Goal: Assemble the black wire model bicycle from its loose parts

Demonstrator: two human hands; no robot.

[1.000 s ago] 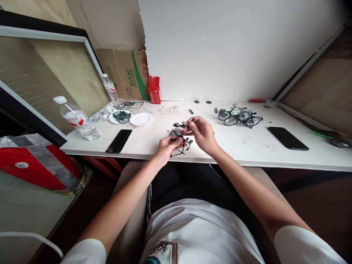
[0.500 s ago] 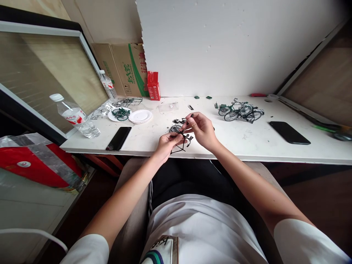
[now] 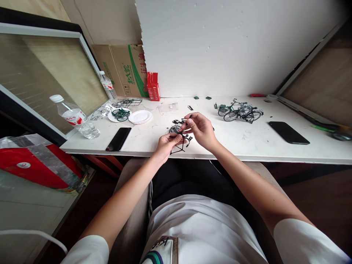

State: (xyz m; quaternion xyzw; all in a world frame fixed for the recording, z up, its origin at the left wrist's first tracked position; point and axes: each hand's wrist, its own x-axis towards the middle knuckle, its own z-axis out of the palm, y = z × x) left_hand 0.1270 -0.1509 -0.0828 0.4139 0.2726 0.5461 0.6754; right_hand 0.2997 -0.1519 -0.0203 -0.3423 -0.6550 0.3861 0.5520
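Note:
Near the front edge of the table, my left hand [image 3: 165, 146] is closed on a black model bicycle [image 3: 180, 149], its thin frame sticking out below the thumb. A spoked wheel [image 3: 175, 129] shows just beyond those fingers; whether it is joined to the frame I cannot tell. My right hand [image 3: 202, 129] is pinched close above the frame, with a small dark part [image 3: 190, 116] at its fingertips, mostly hidden. Small black bicycle pieces [image 3: 178, 121] lie on the table behind the hands.
Model bicycles [image 3: 242, 113] stand at the right, beside a black phone [image 3: 288, 132]. On the left are another phone [image 3: 118, 139], a plate with green parts [image 3: 110, 117], a white plate [image 3: 140, 116], a leaning water bottle [image 3: 78, 119] and black sprues [image 3: 132, 102]. A red box [image 3: 153, 88] stands behind.
The small dark part in my right fingertips has tilted or sunk a little toward the frame. Otherwise both hands hold nearly the same position.

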